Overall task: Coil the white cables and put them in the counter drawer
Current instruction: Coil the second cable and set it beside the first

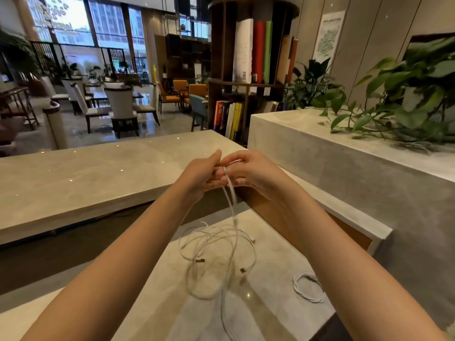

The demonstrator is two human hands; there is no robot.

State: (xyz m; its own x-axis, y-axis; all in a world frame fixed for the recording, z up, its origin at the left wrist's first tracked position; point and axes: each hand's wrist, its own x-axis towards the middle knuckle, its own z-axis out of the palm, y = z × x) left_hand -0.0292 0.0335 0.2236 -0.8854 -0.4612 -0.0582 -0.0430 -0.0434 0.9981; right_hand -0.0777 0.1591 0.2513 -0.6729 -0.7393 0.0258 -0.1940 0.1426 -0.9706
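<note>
Over the pale stone counter (275, 254): two bare hands meet in mid-air with fingertips together, raised well above the surface
Left hand (199, 178): fingers curled inward, thumb raised, pinching the top of a thin white cable
Right hand (248, 173): fingers curled toward the left hand, gripping the same cable where the two hands touch; exactly which fingers hold it is hidden
Held cable (231, 193): doubled strands hang from the fingertips, with the long axis near vertical in the picture, running from the hands down toward the wearer; one strand trails across the tangle and off the bottom edge
Loose cables (216, 249): a tangle of thin white loops lying flat on the counter below the hands, their plug ends pointing in different directions
Coiled cable (307, 287): one neat white coil lies on the counter to the right, well apart from the tangle
Step in hand: by the look of it, the start of winding one cable – a first loop forming at the fingertips
Next move: likely needs one hand to keep the loop pinched while the other draws slack up from the tangle, gently, since crossed strands may snag or drag neighbours along
Drawer: not in view
Surroundings: a raised stone ledge (86, 178) beyond the hands, leafy plants (418, 82) at right
</note>
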